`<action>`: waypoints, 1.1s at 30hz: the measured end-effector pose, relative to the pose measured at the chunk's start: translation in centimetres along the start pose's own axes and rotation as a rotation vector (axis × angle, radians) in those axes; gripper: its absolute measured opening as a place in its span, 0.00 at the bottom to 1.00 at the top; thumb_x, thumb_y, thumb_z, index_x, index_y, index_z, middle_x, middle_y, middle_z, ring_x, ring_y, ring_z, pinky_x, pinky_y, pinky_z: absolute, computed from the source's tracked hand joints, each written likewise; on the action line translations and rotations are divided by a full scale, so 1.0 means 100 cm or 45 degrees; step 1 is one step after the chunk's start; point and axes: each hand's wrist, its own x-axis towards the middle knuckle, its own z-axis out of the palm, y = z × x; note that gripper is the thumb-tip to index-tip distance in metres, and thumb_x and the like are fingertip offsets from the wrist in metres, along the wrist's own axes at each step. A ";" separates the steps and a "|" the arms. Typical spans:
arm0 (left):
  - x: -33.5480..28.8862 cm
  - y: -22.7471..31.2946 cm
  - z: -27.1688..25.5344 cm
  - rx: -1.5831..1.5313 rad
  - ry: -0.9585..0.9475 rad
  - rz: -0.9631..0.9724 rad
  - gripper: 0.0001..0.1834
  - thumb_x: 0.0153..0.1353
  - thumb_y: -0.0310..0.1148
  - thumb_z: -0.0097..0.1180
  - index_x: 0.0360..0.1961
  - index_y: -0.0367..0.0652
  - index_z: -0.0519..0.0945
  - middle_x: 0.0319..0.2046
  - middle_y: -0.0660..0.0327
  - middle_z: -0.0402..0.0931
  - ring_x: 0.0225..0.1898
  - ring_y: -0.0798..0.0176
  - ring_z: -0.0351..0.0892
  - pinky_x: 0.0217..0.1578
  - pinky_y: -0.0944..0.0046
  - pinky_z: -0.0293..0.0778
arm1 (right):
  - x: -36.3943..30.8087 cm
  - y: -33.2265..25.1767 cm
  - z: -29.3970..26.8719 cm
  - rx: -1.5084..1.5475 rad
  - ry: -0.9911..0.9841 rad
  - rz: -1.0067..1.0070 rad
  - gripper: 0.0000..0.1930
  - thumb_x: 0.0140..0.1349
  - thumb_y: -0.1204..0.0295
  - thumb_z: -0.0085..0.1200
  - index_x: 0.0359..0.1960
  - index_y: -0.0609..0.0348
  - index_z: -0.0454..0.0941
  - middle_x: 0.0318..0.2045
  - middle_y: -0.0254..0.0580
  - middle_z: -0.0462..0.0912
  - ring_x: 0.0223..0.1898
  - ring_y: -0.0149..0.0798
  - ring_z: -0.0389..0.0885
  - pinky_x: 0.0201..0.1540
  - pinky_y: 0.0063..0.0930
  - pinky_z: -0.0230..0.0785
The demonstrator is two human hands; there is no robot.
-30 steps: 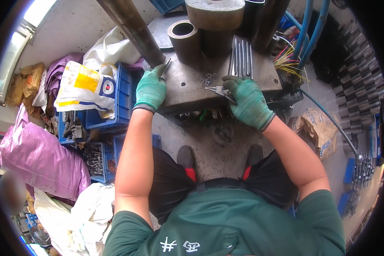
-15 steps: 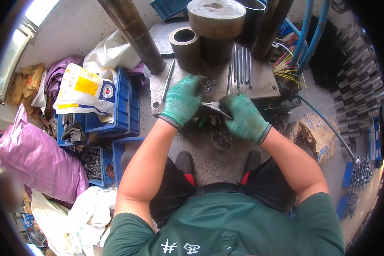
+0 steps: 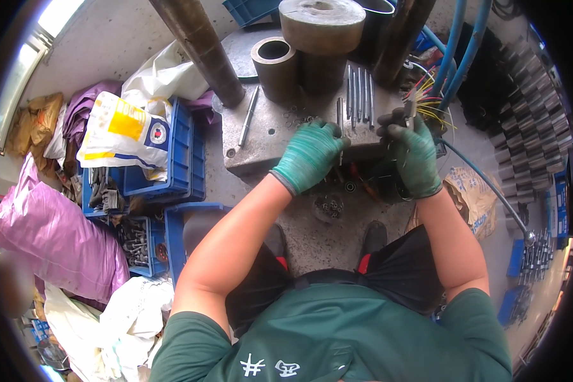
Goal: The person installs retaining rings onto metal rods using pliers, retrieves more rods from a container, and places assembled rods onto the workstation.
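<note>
Pinching slim metal rod (image 3: 339,113) with left hand (image 3: 307,156), curling right hand (image 3: 418,156) around pliers (image 3: 410,111), judging rod stiff, slippery, best held mid-length

Metal worktable (image 3: 254,148), thick, grey, stained; round hole (image 3: 272,132) at left. Lying directly on it: one slim rod (image 3: 249,117), left, apart; small metal rings (image 3: 293,119), scattered; several parallel rods (image 3: 360,95), right. Standing: hollow cylinder (image 3: 272,74), upright; dark cylinder (image 3: 320,73) bearing a wide round block (image 3: 323,32).
</note>
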 end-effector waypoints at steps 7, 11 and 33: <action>0.008 0.005 -0.030 -0.376 0.658 -0.077 0.13 0.62 0.25 0.66 0.48 0.44 0.85 0.53 0.55 0.81 0.52 0.52 0.81 0.54 0.54 0.79 | 0.006 -0.003 -0.017 0.157 0.104 -0.028 0.15 0.66 0.82 0.54 0.54 0.59 0.75 0.44 0.49 0.86 0.42 0.43 0.86 0.48 0.35 0.77; -0.010 -0.027 -0.052 -1.032 1.005 -0.355 0.09 0.80 0.35 0.53 0.52 0.42 0.76 0.45 0.55 0.83 0.46 0.60 0.85 0.50 0.60 0.82 | 0.004 -0.003 -0.008 0.167 0.086 -0.027 0.15 0.67 0.82 0.53 0.54 0.59 0.75 0.44 0.49 0.86 0.42 0.42 0.86 0.47 0.35 0.77; -0.045 -0.008 -0.028 0.030 -0.059 -0.629 0.16 0.57 0.38 0.72 0.43 0.42 0.86 0.45 0.47 0.78 0.45 0.40 0.84 0.46 0.46 0.81 | 0.007 0.010 0.016 0.090 -0.038 0.185 0.09 0.70 0.77 0.54 0.49 0.59 0.76 0.43 0.42 0.86 0.41 0.34 0.86 0.47 0.29 0.78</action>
